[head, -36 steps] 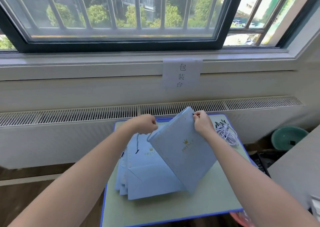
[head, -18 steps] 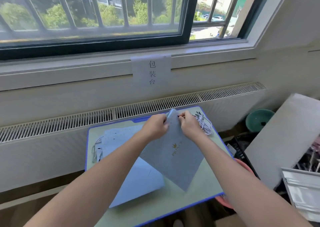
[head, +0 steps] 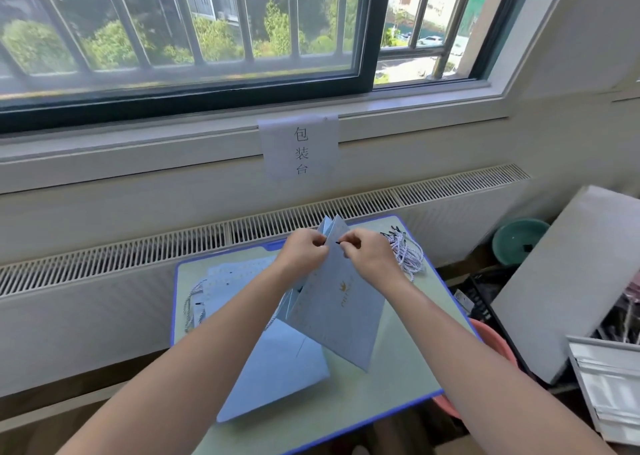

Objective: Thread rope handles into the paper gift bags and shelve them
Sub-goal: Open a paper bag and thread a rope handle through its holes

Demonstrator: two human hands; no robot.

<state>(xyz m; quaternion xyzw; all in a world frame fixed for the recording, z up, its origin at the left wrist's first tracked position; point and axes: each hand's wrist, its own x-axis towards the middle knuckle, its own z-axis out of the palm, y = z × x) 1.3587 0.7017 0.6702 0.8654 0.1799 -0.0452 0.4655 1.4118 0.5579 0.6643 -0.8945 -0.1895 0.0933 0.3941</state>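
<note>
Now both hands' fingers pinch bag top, closer together, right on rope tip, left

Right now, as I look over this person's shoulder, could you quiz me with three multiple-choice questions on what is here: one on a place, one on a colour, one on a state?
1. Where does the loose bundle of rope handles lie?
A. at the table's far right corner
B. on the windowsill
C. in the green basin

2. What colour is the table's edge?
A. red
B. blue
C. black

3. How is the gift bag in the hands held?
A. flat on the stack
B. raised, top edge gripped
C. hung by a handle

Answers: 1 A, the ropes lie beside the right hand. 2 B, a blue rim shows. 3 B, the left hand and right hand grip its top.
</note>
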